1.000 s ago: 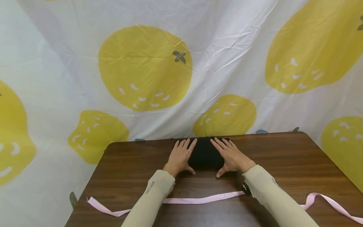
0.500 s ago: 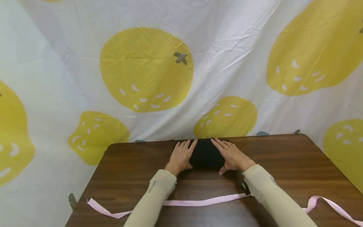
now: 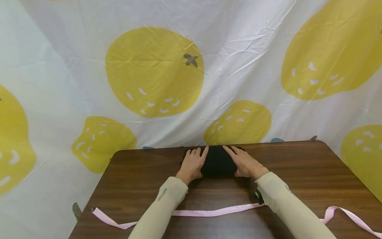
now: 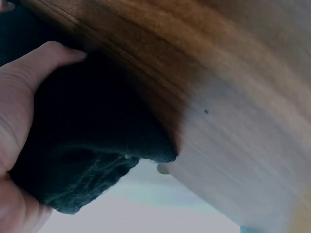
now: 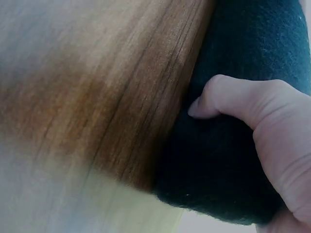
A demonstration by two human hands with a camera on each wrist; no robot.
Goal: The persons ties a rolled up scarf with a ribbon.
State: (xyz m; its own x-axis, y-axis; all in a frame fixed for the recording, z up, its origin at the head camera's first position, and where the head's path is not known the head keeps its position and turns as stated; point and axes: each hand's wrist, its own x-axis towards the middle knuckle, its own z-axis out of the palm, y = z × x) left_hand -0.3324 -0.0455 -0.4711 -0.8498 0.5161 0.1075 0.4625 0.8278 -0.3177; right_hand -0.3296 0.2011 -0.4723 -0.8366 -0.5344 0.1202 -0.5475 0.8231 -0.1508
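Note:
At the far edge of the wooden table lies a dark, fuzzy rolled towel (image 3: 219, 162). My left hand (image 3: 192, 166) grips its left part, fingers over the top and thumb on the near side. My right hand (image 3: 246, 165) holds the right part the same way. In the left wrist view the folded layers show at the end of the towel (image 4: 97, 116), with the left thumb pressing its near face. The right wrist view has the right thumb bent against the towel (image 5: 214, 165), whose end there looks smooth and rounded. Most of the fingertips are hidden in the wrist views.
A long pink ribbon (image 3: 209, 212) lies across the table (image 3: 143, 189) beneath both forearms, its right end curling toward the near right. Close behind the table's far edge hangs a white sheet (image 3: 232, 76) printed with yellow fruit.
Both thumbs have drawn in from the table onto the towel's near side, and the hands now grip it. The towel's near edge sits slightly farther back. The ribbon lies as before.

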